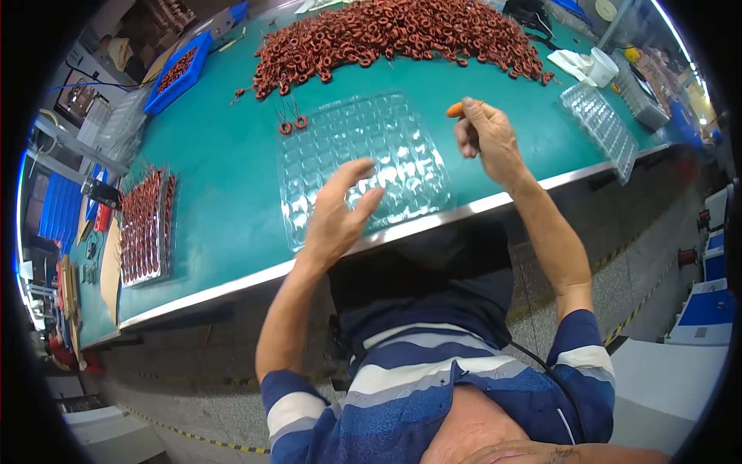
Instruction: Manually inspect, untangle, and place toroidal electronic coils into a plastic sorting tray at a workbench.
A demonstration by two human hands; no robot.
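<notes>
Clear tray (pixel 313 166) with rows of round pockets lies flat on green counter (pixel 224 209), near the front edge; use it as landmark. Two red rings (pixel 301 122) with thin wire leads sit side by side at the tray's far-left corner, leads pointing away from the person. Left hand (pixel 338 213) is over the tray's near-left part, fingers spread and released, nothing visible between them; can't tell if it touches the plastic. Right hand (pixel 493 145) is up just beyond the tray's right side, fingers curled, small orange piece (pixel 455 110) at the tips; can't tell whether it is grasped or worn on a finger.

Big heap of red rings (pixel 386 39) behind the tray, on the far side. Blue bin (pixel 179 73) with more rings is well off to the tray's far left. Filled ring stack (pixel 145 228) in clear plastic, left of the tray, well apart. Second clear tray (pixel 599 127) right of the tray, past the right hand. White cup (pixel 602 68) and white cloth (pixel 570 63) far right of the tray, beside each other.
</notes>
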